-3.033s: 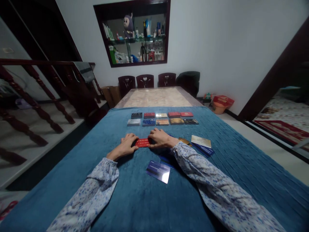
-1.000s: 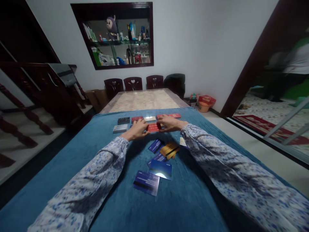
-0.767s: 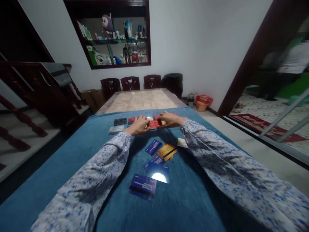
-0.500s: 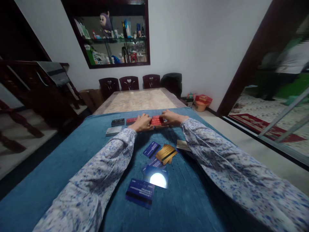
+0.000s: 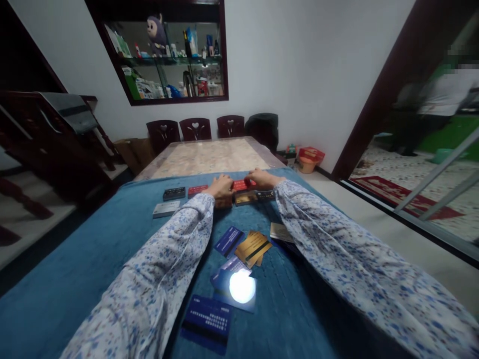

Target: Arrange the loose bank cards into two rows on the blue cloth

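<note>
Both my arms reach far forward over the blue blanket point(image 5: 93, 249). My left hand point(image 5: 220, 187) and my right hand point(image 5: 262, 178) pinch the two ends of a red card point(image 5: 240, 185), which is down among the two rows of cards at the far end. Other cards of those rows show beside the hands: a dark one point(image 5: 174, 193), a grey one point(image 5: 166, 209), a red one point(image 5: 197, 190), a brown one point(image 5: 246, 198). Some row cards are hidden behind my hands.
Loose cards lie nearer me: blue ones point(image 5: 229, 241) point(image 5: 205, 324), gold ones point(image 5: 253, 247), a glossy one with glare point(image 5: 237, 288), a pale one point(image 5: 281, 232). A marble table point(image 5: 209, 157) with chairs point(image 5: 194, 128) stands beyond. A stair rail is at left; a person stands in the doorway point(image 5: 441, 99) at right.
Both hands have carried the red card from the middle of the blanket forward to the far rows of cards. My head has leaned forward with them.
</note>
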`<state>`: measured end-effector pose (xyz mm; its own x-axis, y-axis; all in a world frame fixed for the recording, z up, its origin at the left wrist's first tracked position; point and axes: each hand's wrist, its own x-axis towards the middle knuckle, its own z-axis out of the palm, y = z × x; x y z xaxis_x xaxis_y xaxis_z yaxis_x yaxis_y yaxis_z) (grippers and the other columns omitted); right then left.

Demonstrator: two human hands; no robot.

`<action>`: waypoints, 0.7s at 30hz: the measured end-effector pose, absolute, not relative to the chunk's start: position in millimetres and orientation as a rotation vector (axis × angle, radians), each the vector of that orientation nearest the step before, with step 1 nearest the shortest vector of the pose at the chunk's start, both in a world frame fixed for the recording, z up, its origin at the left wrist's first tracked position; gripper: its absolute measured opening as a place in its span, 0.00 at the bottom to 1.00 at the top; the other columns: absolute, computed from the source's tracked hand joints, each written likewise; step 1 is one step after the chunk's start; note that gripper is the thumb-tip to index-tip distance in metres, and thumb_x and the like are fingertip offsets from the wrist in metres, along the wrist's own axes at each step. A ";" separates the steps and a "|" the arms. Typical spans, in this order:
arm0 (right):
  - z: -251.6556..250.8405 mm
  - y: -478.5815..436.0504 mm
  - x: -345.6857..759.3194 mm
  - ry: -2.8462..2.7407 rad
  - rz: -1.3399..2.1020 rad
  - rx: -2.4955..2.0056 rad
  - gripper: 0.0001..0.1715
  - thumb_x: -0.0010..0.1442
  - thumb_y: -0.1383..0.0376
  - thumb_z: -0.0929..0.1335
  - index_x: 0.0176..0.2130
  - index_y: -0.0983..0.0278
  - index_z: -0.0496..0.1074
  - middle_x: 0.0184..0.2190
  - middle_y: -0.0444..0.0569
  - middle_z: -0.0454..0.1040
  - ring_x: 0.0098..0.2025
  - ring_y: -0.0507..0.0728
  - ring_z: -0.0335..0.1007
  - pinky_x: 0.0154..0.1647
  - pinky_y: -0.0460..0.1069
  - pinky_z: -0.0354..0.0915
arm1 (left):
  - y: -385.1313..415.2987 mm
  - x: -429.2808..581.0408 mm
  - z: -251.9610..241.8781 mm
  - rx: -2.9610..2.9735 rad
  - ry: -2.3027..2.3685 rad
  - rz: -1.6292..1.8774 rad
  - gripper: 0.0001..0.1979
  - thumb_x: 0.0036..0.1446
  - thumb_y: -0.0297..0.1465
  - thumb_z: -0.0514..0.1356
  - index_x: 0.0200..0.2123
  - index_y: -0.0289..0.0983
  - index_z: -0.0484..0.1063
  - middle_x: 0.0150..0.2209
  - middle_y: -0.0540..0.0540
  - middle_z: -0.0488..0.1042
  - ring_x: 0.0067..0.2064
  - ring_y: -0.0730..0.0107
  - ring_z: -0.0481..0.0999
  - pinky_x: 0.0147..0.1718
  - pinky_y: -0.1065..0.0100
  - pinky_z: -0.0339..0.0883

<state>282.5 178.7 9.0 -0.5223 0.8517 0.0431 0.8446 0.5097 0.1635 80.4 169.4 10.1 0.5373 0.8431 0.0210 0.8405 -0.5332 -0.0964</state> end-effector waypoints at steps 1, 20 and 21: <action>8.1 181.3 282.8 2.686 0.259 1.519 0.17 0.63 0.60 0.69 0.50 0.63 0.76 0.51 0.57 0.75 0.51 0.63 0.68 0.46 0.50 0.59 | 172.8 81.0 9.1 -2.673 -1.471 0.042 0.17 0.62 0.37 0.57 0.49 0.35 0.74 0.56 0.34 0.70 0.59 0.45 0.66 0.54 0.49 0.64; -6.9 205.3 279.0 2.550 0.143 1.648 0.19 0.64 0.60 0.66 0.52 0.60 0.76 0.55 0.57 0.74 0.57 0.66 0.66 0.48 0.54 0.64 | 205.1 96.3 -7.7 -2.669 -1.538 0.093 0.15 0.59 0.36 0.58 0.44 0.35 0.77 0.52 0.34 0.75 0.59 0.43 0.65 0.55 0.47 0.61; -7.8 206.6 279.4 2.547 0.142 1.648 0.19 0.64 0.60 0.66 0.52 0.60 0.76 0.55 0.56 0.75 0.57 0.66 0.67 0.48 0.54 0.64 | 205.3 97.1 -7.5 -2.672 -1.541 0.095 0.15 0.59 0.35 0.57 0.44 0.34 0.77 0.51 0.34 0.76 0.59 0.43 0.65 0.55 0.47 0.61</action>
